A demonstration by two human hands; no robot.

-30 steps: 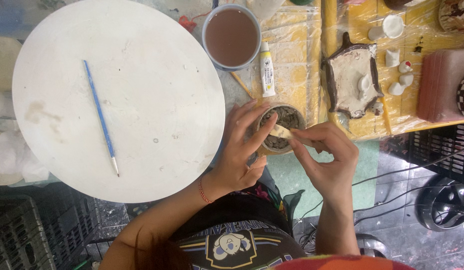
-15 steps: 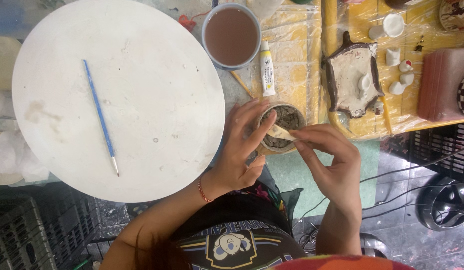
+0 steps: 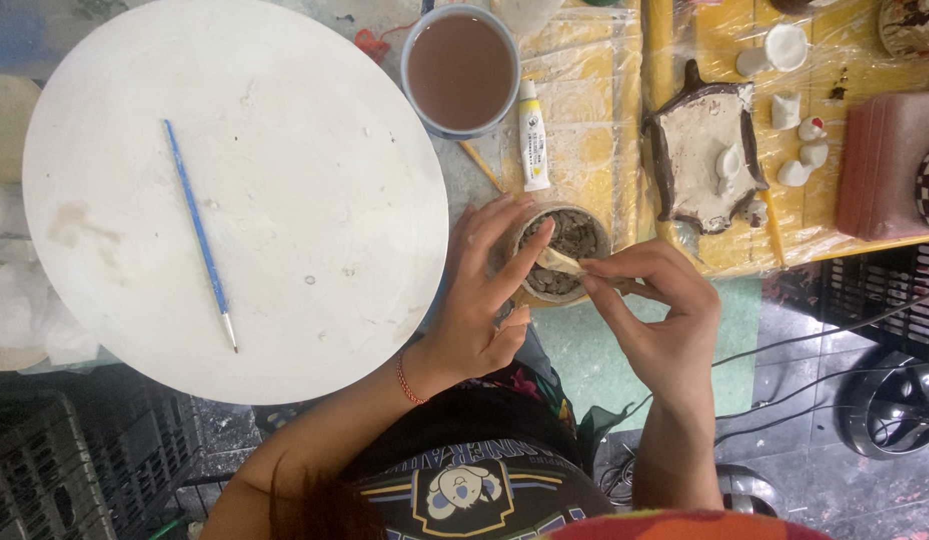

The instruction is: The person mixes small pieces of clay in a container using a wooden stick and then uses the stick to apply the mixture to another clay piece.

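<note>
Broadly, a big round white board fills the left of the head view, and a thin blue brush lies on it at a slant, well apart from both hands. To the right, a yellow surface under clear plastic wrap carries a grey cup of brown liquid, a white paint tube just beside it, and a flat clay piece with a dark rim with small white clay bits near it. At the board's right edge sits a small round bowl filled with grey-brown lumps. The left hand, with a red thread at its wrist, is curled round the bowl's left side, fingers spread, one fingertip resting on the rim. The right hand comes in from the other side, thumb and forefinger pinched together on a small pale scrap held over the bowl's lower rim
</note>
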